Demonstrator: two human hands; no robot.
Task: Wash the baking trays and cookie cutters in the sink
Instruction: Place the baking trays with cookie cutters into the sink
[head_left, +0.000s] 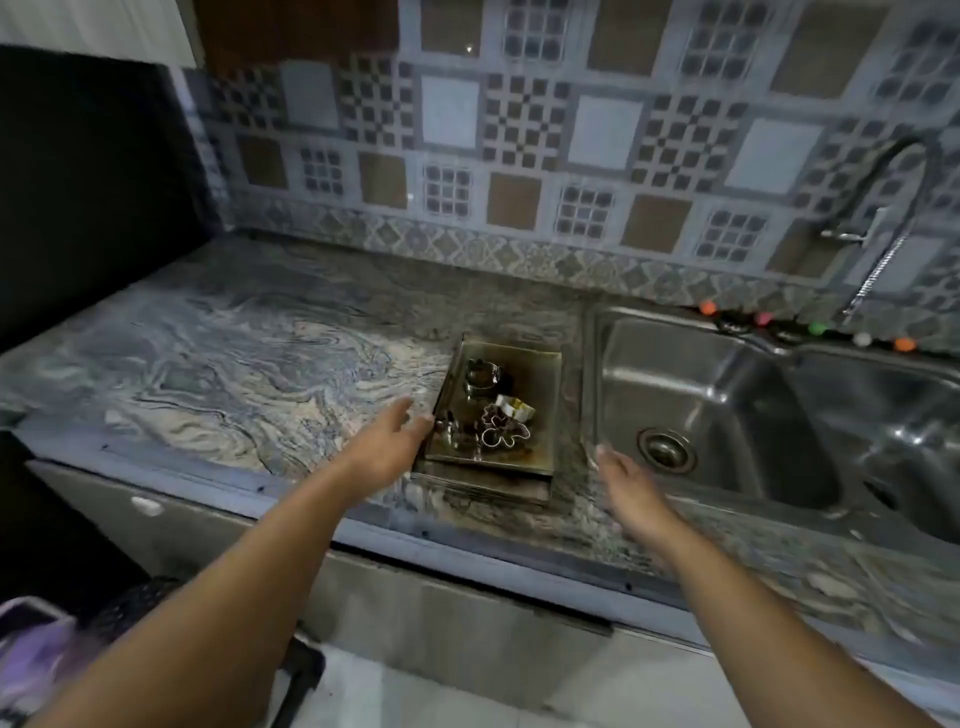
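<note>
- Both hands reach for the stacked, stained metal baking trays (540, 364), which sit on the marbled stone bench (249, 364) near its front edge, just beside the left rim of the steel double sink (727, 395)
- Left hand (387, 441) is at the stack's left rim, fingers (415, 423) loosely spread and holding nothing; whether they touch the rim yet, I cannot tell
- Right hand (626, 486) hovers off the stack's right side, over the strip of bench before the sink, fingers relaxed and empty
- Step in hand, by my reading: the pick-up, washing not yet begun; sink basins look empty and no water shows at the curved spring-neck tap (893, 218)
- Next move calls for a grip on both sides, a level lift so the cutters do not slide off, then a short carry right into the near basin
- Count: at least two trays, one nested over another, lower one peeking out at the front; about four metal cookie cutters (501, 421) on top, one round, one pale, one flower-shaped, one at the left rim, blurred
</note>
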